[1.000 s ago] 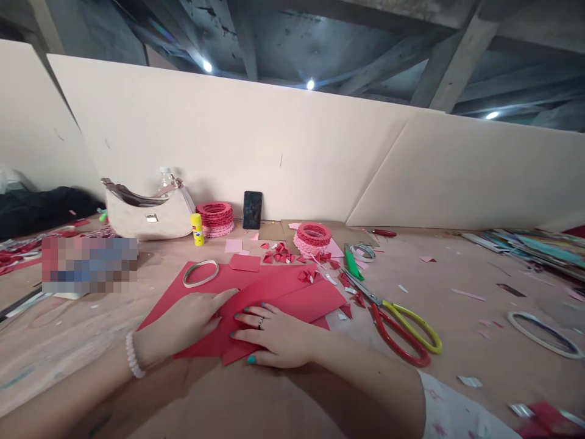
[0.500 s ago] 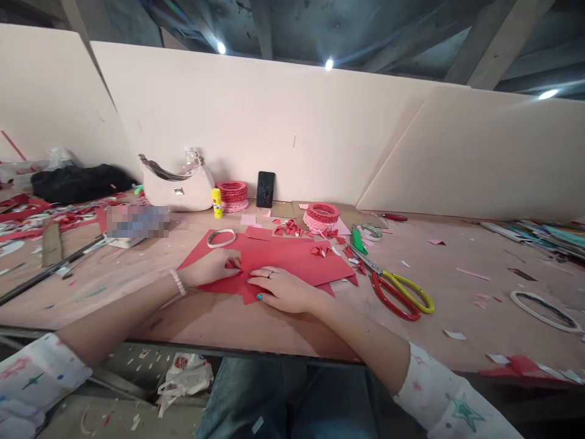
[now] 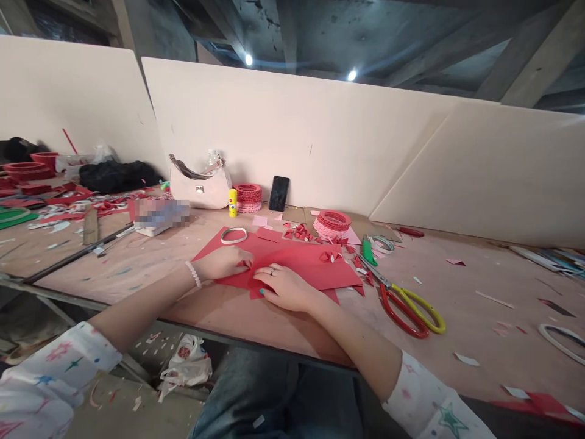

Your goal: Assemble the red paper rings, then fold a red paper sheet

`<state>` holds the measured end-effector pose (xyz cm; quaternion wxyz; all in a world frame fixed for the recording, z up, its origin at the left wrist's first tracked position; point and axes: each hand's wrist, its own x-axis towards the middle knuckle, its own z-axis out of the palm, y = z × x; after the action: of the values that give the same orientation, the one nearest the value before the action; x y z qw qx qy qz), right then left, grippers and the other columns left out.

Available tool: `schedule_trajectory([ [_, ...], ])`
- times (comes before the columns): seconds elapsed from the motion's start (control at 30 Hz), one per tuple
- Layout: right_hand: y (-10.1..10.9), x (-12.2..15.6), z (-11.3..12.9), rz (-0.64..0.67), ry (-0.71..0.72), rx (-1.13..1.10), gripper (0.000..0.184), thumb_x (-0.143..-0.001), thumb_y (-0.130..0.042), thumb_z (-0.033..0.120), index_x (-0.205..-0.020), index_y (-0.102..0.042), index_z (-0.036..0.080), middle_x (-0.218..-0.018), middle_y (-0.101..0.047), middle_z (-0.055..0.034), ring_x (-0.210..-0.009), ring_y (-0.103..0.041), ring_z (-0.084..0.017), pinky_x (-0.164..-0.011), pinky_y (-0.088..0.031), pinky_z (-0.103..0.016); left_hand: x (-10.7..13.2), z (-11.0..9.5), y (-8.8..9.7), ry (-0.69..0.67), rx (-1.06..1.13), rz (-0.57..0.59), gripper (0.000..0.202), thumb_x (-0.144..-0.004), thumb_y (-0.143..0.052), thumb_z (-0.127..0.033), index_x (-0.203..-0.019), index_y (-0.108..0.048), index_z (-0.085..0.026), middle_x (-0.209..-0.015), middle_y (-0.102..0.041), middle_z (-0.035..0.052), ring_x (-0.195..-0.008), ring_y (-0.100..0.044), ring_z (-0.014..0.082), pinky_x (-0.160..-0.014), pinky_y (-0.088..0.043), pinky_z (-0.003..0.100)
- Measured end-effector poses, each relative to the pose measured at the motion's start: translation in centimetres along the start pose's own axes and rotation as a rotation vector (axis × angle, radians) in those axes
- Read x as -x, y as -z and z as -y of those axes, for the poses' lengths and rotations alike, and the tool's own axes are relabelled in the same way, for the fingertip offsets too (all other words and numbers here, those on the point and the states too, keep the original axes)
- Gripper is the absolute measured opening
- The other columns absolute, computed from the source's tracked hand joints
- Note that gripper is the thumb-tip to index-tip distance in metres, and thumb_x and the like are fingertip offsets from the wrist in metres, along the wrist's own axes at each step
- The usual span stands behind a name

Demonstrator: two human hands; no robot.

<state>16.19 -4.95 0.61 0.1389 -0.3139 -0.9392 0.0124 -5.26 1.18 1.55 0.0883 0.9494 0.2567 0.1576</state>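
Observation:
Overlapping sheets of red paper (image 3: 301,268) lie on the wooden table (image 3: 475,341), and my left hand (image 3: 222,263) pinches a fold near their middle. My right hand (image 3: 286,288) rests flat on the sheets just beside it, holding nothing. Small folded red paper pieces (image 3: 331,256) lie near the far edge of the sheets. A tape ring (image 3: 234,235) and a small red rectangle (image 3: 269,235) sit on the sheets' far side. Red-handled scissors with yellow loops (image 3: 402,308) lie to the right of my right hand.
Behind the sheets stand coiled red and pink paper rings (image 3: 331,224), a glue stick (image 3: 233,202), a phone (image 3: 278,193) and a cream handbag (image 3: 200,188). A long metal rule (image 3: 77,257) and red scraps lie at left. Paper stacks (image 3: 543,259) lie at right.
My view has turned left, shifting the table rightward in frame. My left hand has gone from lying flat to pinching the paper, and both hands sit closer together.

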Motion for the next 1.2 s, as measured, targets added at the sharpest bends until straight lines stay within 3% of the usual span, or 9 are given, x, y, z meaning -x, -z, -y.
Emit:
schedule_trajectory([
  [0.1,-0.6,0.2,0.0,-0.030,-0.007,0.003,0.034,-0.084,-0.047,0.019,-0.117,-0.053,0.017,-0.122,-0.056,-0.0084,-0.108,-0.047,-0.022,-0.091,-0.039,-0.038,0.1,-0.2,-0.1,0.021,-0.008,0.052,0.018,-0.084,-0.044,-0.016,-0.086,-0.062,-0.015,-0.088,-0.066,0.0016,-0.080,-0.059,0.0166,-0.074,-0.042,0.025],
  [0.27,-1.2,0.4,-0.4,-0.058,-0.015,-0.047,0.034,-0.083,-0.048,0.020,-0.117,-0.052,0.017,-0.122,-0.056,-0.0076,-0.109,-0.046,-0.021,-0.091,-0.039,-0.037,0.5,0.0,-0.4,0.042,0.028,0.012,0.015,-0.084,-0.047,-0.018,-0.089,-0.061,-0.017,-0.090,-0.066,0.0016,-0.080,-0.060,0.0158,-0.073,-0.043,0.025],
  [0.5,-1.5,0.7,-0.3,-0.109,-0.071,-0.090,0.028,-0.082,-0.050,0.025,-0.108,-0.057,0.018,-0.124,-0.050,-0.0089,-0.110,-0.048,-0.019,-0.091,-0.041,-0.033,0.8,-0.9,-0.2,0.018,-0.135,0.004,0.017,-0.086,-0.045,-0.018,-0.087,-0.062,-0.017,-0.083,-0.066,0.0037,-0.076,-0.059,0.0167,-0.070,-0.041,0.027],
  [0.67,-1.5,0.8,-0.8,-0.310,-0.241,0.076,0.044,-0.077,-0.052,0.020,-0.120,-0.048,0.017,-0.124,-0.047,-0.0120,-0.114,-0.043,-0.024,-0.095,-0.036,-0.039,0.9,-0.9,-0.2,-0.044,-0.269,0.030,0.020,-0.088,-0.044,-0.019,-0.081,-0.062,-0.017,-0.073,-0.064,0.0036,-0.067,-0.057,0.0161,-0.063,-0.039,0.027],
  [0.77,-1.3,1.2,-2.0,-0.382,-0.352,0.254,0.058,-0.074,-0.054,0.020,-0.130,-0.040,0.018,-0.133,-0.038,-0.0151,-0.121,-0.034,-0.030,-0.097,-0.030,-0.045,1.0,-0.9,-0.3,-0.083,-0.302,0.042,0.022,-0.088,-0.042,-0.018,-0.084,-0.063,-0.017,-0.078,-0.065,0.0044,-0.070,-0.058,0.0163,-0.064,-0.039,0.027],
  [0.87,-1.0,2.0,-3.6,-0.373,-0.410,0.352,0.069,-0.073,-0.057,0.026,-0.136,-0.031,0.019,-0.138,-0.030,-0.0156,-0.124,-0.030,-0.030,-0.099,-0.027,-0.045,1.1,-1.2,-0.2,-0.047,-0.306,0.044,0.021,-0.089,-0.042,-0.020,-0.092,-0.063,-0.018,-0.083,-0.066,0.0043,-0.073,-0.059,0.0170,-0.068,-0.040,0.028],
  [1.07,-0.4,4.0,-7.2,-0.267,-0.470,0.555,0.059,-0.080,-0.049,0.028,-0.136,-0.032,0.020,-0.136,-0.037,-0.0142,-0.123,-0.031,-0.029,-0.099,-0.024,-0.044,1.0,-2.0,0.1,0.034,-0.305,0.055,0.019,-0.088,-0.044,-0.023,-0.091,-0.062,-0.019,-0.080,-0.065,0.0027,-0.075,-0.059,0.0185,-0.069,-0.040,0.029],
  [1.2,0.2,6.1,-10.1,-0.249,-0.597,0.613,0.053,-0.080,-0.046,0.022,-0.133,-0.038,0.017,-0.132,-0.044,-0.0146,-0.120,-0.035,-0.029,-0.097,-0.024,-0.045,1.0,-2.0,0.0,0.040,-0.273,0.046,0.021,-0.088,-0.042,-0.024,-0.089,-0.062,-0.019,-0.079,-0.065,0.0032,-0.073,-0.059,0.0184,-0.068,-0.041,0.029],
])
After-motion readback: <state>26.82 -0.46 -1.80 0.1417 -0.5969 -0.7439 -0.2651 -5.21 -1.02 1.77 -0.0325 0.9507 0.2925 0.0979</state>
